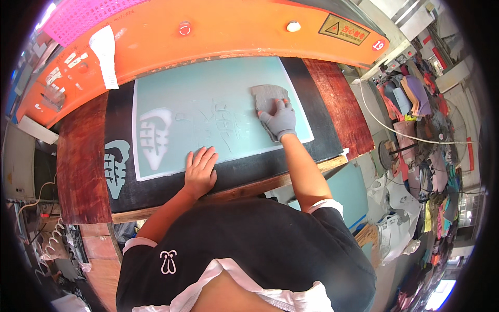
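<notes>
A pale green sheet (pixel 208 83) with a white border lies on a black pad. My left hand (pixel 200 169) is bare and rests flat on the sheet's near edge, fingers spread. My right hand (pixel 280 120) wears a grey glove with bare fingertips. Its thumb and fingers grip the near side of a grey, ribbed, flat-looking piece (pixel 270 93) on the sheet's right part; its exact kind is not clear. Faint cut or pressed lines mark the sheet's middle. Towards its left end is a pale slotted shape (pixel 155 135). Another slotted cut-out (pixel 117 166) lies on the black pad (pixel 325 119).
An orange machine beam (pixel 234 31) with a red button and a white one spans the far side. Reddish wooden boards (pixel 83 156) flank the pad. A pink basket (pixel 83 21) sits at the far left. Coloured pieces (pixel 408 96) hang at the right, behind a pale cable.
</notes>
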The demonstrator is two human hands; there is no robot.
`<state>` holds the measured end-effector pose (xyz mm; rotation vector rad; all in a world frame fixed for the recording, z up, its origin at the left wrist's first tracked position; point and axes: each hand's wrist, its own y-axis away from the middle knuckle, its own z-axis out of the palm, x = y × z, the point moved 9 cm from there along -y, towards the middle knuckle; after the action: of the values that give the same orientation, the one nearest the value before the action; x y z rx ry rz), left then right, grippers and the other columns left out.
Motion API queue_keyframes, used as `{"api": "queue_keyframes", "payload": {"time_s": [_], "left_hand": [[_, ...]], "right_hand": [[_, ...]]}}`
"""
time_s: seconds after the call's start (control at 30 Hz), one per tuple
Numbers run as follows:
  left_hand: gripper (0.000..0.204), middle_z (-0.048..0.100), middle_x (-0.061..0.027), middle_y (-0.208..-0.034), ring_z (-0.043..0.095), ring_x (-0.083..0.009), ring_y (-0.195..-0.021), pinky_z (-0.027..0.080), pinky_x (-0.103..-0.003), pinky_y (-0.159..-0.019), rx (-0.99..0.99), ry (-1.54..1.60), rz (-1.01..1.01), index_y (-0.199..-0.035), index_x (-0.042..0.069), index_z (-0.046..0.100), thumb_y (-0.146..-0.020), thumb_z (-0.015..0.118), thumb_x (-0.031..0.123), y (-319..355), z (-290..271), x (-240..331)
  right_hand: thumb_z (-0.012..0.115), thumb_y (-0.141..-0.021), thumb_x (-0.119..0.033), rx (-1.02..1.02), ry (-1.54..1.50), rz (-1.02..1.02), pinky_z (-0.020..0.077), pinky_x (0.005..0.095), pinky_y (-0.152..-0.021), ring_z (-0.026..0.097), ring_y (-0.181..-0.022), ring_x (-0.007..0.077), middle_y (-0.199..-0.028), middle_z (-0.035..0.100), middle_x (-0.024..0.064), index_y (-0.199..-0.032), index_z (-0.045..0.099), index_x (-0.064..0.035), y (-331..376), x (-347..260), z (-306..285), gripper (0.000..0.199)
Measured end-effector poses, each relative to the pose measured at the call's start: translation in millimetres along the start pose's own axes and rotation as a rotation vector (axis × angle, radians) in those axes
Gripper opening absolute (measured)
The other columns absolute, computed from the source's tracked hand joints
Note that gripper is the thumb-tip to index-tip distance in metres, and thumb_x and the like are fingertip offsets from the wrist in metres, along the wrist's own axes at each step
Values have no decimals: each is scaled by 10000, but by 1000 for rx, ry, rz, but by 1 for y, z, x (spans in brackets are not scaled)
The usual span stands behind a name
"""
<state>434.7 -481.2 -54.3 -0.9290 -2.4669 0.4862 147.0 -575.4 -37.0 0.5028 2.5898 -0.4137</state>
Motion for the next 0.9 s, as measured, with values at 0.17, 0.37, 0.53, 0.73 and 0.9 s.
{"api": "queue_keyframes", "payload": {"time_s": [0.17, 0.37, 0.53, 0.73, 0.9], "left_hand": [[378, 549, -76, -1251, 478, -279, -1205, 318, -530, -1008, -88, 66, 131, -1095, 76, 592, -722, 641, 115, 38, 2, 26], [244, 612, -65, -1040, 563, -263, -1031, 409, -430, -898, -4, 243, 121, -949, 74, 633, -712, 683, 96, 61, -19, -9], [185, 615, -50, -916, 579, -248, -908, 428, -398, -815, -13, 304, 136, -874, 71, 634, -698, 691, 75, 40, -11, -17], [129, 605, -60, -873, 572, -262, -840, 436, -390, -760, -16, 222, 109, -841, 67, 622, -723, 668, 91, -20, -4, -38], [98, 576, -72, -811, 560, -266, -781, 440, -395, -690, 42, 128, 132, -792, 66, 617, -763, 659, 149, -84, -2, -63]], "right_hand": [[676, -779, -340, 141, -445, 132, 448, 386, -914, 547, -1075, 325, -1231, 502, 225, -1200, 521, 32, 29, 72, -24, 583], [603, -825, -133, 289, -251, -59, 463, 400, -798, 568, -929, 345, -987, 591, 182, -1032, 575, -5, 117, 80, -44, 245], [615, -717, -90, 313, 29, -471, 444, 418, -681, 561, -757, 325, -830, 593, 105, -831, 584, -51, 165, 23, -44, 124], [649, -679, -172, 355, -11, -399, 432, 431, -619, 548, -681, 313, -778, 570, 84, -810, 580, -95, 107, 27, -37, 166], [640, -689, -176, 345, -62, -413, 430, 445, -599, 544, -666, 320, -723, 557, 89, -771, 562, -111, 46, 9, -25, 130]]}}
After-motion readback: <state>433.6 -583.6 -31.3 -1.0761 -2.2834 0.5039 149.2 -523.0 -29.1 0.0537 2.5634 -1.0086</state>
